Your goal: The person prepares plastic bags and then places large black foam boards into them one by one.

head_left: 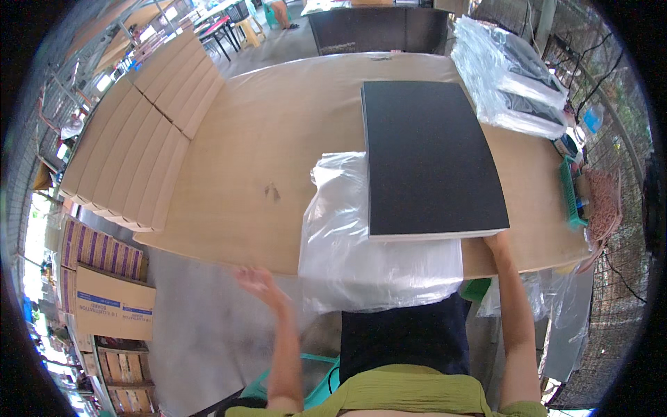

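Note:
A thick stack of black boards [434, 156] with pale near edges lies right of the table's middle, partly over a clear plastic bag [340, 229]. The bag spreads out to the left and hangs over the near table edge. My right hand [495, 242] grips the stack's near right corner, its fingers mostly hidden beneath. My left hand [256, 281] is in the air at the near table edge, left of the bag. Its fingers are apart and slightly blurred, and nothing shows in them.
Long brown cartons [132, 139] are stacked along the left of the brown table [271, 132]. Plastic-wrapped black boards [514, 83] lie at the far right. A green basket [573, 191] sits at the right edge. More cartons [114, 302] stand on the lower left, beside the grey floor.

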The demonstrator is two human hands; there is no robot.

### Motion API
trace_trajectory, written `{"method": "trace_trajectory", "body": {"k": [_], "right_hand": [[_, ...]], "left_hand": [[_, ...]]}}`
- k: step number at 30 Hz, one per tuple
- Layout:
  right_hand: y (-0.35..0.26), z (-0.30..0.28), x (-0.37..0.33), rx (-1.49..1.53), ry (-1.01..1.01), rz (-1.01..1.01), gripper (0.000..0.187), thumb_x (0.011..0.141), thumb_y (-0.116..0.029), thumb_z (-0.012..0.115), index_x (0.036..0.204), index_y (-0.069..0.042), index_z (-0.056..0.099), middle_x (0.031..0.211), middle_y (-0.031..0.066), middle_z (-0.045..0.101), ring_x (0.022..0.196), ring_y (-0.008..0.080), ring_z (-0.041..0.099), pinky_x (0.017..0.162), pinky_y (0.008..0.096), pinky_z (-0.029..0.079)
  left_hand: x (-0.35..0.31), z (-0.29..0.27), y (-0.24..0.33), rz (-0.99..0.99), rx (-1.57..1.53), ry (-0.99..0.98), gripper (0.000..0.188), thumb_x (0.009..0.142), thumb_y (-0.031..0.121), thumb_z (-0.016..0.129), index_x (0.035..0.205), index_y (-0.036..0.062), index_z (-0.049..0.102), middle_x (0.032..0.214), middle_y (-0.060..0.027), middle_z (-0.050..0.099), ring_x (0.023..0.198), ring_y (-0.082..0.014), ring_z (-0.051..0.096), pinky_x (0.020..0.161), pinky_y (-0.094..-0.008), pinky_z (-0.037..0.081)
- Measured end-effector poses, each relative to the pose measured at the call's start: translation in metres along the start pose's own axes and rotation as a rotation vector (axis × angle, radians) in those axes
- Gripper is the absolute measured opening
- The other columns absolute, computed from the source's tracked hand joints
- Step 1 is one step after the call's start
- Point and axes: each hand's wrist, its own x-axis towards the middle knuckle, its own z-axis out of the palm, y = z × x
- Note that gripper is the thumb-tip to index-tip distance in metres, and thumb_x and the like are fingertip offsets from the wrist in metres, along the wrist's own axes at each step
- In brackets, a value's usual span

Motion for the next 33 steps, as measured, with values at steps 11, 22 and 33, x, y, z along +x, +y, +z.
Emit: {"method": "trace_trajectory", "body": {"k": [11, 22, 33], "right_hand": [[-0.075, -0.001, -0.019, 0.016, -0.081, 0.086, 0.041, 0.083, -0.014, 0.068, 0.117, 0.005, 0.053, 0.115, 0.0173, 0.059, 0.107, 0.0253, 0.056, 0.095, 0.0387, 0.044], [-0.169, -0.022, -0.151, 0.949, -0.366, 0.825, 0.039, 0.084, -0.015, 0.07, 0.116, -0.001, 0.052, 0.11, 0.0082, 0.056, 0.101, 0.0173, 0.053, 0.09, 0.0329, 0.041], [-0.163, 0.034, -0.154, 1.02, -0.313, 0.765, 0.045, 0.081, -0.024, 0.075, 0.111, 0.006, 0.059, 0.103, 0.0101, 0.065, 0.092, 0.017, 0.06, 0.082, 0.0325, 0.047]], "left_hand": [[-0.202, 0.049, 0.049, -1.111, -1.193, -0.35, 0.068, 0.087, 0.055, 0.053, 0.139, 0.0138, 0.037, 0.137, -0.0065, 0.046, 0.129, -0.0287, 0.039, 0.108, -0.0481, 0.031], [-0.189, 0.029, 0.05, -1.061, -1.239, -0.37, 0.066, 0.088, 0.048, 0.059, 0.138, 0.0101, 0.037, 0.134, -0.0101, 0.048, 0.125, -0.0291, 0.045, 0.106, -0.0499, 0.035], [-0.18, 0.013, 0.053, -1.049, -0.997, -0.391, 0.065, 0.084, 0.029, 0.069, 0.137, 0.0078, 0.038, 0.132, -0.0087, 0.05, 0.123, -0.0274, 0.045, 0.106, -0.0461, 0.037]]}}
